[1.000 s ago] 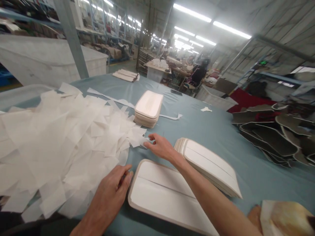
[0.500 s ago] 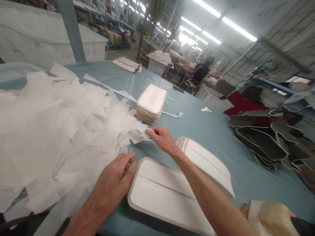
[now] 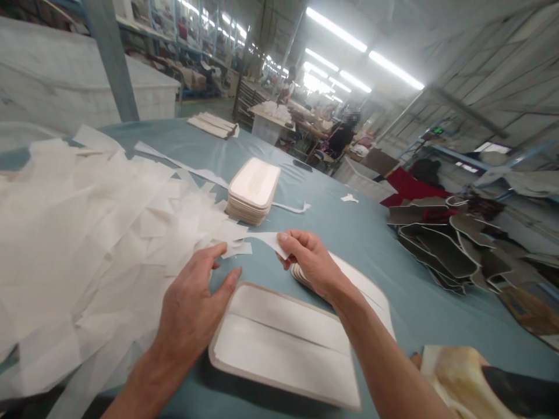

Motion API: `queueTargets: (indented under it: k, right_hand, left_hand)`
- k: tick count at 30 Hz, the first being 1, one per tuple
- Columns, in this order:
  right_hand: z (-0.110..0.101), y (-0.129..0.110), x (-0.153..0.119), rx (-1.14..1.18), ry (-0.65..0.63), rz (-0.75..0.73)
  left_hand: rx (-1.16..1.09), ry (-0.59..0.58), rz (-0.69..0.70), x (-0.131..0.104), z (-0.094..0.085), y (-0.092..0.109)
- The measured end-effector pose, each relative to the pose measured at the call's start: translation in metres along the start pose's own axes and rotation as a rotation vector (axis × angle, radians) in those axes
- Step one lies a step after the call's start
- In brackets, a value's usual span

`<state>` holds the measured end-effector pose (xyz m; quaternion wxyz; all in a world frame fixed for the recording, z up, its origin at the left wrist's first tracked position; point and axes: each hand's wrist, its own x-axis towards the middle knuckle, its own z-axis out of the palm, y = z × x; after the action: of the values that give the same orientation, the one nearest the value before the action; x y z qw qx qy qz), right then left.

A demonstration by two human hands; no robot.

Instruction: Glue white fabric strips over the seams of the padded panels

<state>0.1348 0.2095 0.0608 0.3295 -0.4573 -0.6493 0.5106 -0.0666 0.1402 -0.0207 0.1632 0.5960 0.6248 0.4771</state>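
Between the thumb and fingers of my right hand (image 3: 305, 259) is the end of a thin white paper strip (image 3: 264, 238). Its other end still reaches the big heap of white paper pieces (image 3: 117, 233) on the left. My left hand (image 3: 196, 291), thumb and fingers apart, hovers at the heap's right edge and holds nothing. Just right of its thumb lies a white rounded panel with a beige edge and a slit along it (image 3: 283, 349). Partly hidden behind my right wrist is a stack of similar panels (image 3: 369, 279).
A neat stack of pale rounded pieces (image 3: 253, 183) stands mid-table on the blue-green cover (image 3: 323, 224). Dark grey panels (image 3: 437, 250) are piled at the right. A flat cream bundle (image 3: 212, 125) lies at the far edge. Another person (image 3: 340, 139) sits in the background.
My right hand has moved right, drawing the paper strip out from the heap. The left hand has spread its thumb and fingers and come up to the heap's edge. The view has shifted slightly.
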Motion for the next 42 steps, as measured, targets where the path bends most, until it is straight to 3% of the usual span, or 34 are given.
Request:
queueTargets:
  k: [4, 10, 13, 18, 23, 29, 33, 37, 39, 42]
  right_hand:
    - [0.010, 0.001, -0.027, 0.075, -0.070, 0.054]
    - [0.032, 0.006, -0.064, 0.149, -0.216, 0.113]
    - [0.035, 0.001, -0.078, 0.171, -0.217, 0.057]
    - [0.031, -0.008, -0.092, 0.000, 0.147, -0.033]
    - [0.041, -0.016, -0.103, -0.069, 0.116, -0.060]
    - [0.054, -0.013, -0.120, 0.152, -0.037, 0.156]
    - [0.034, -0.011, -0.137, 0.175, 0.103, 0.142]
    - [-0.004, -0.018, -0.156, 0.018, 0.211, 0.049]
    - [-0.017, -0.018, -0.162, -0.100, 0.169, 0.097]
    - [-0.017, -0.010, -0.161, -0.249, 0.083, 0.155]
  left_hand:
    - [0.099, 0.139, 0.185, -0.001, 0.007, 0.014]
    - [-0.011, 0.102, 0.279, -0.021, 0.012, 0.028]
    - [-0.211, 0.014, 0.113, -0.032, 0.002, 0.038]
    - [-0.606, -0.127, -0.455, -0.042, -0.021, 0.066]
    - [-0.824, -0.324, -0.591, -0.056, -0.022, 0.084]
    - [-0.711, -0.507, -0.509, -0.081, -0.002, 0.089]
    - [-0.667, -0.619, -0.451, -0.108, 0.014, 0.105]
    - [-0.756, -0.935, -0.399, -0.144, 0.035, 0.125]
    - [-0.713, -1.076, -0.320, -0.158, 0.043, 0.127]
    - [-0.632, -1.298, -0.103, -0.169, 0.046, 0.118]
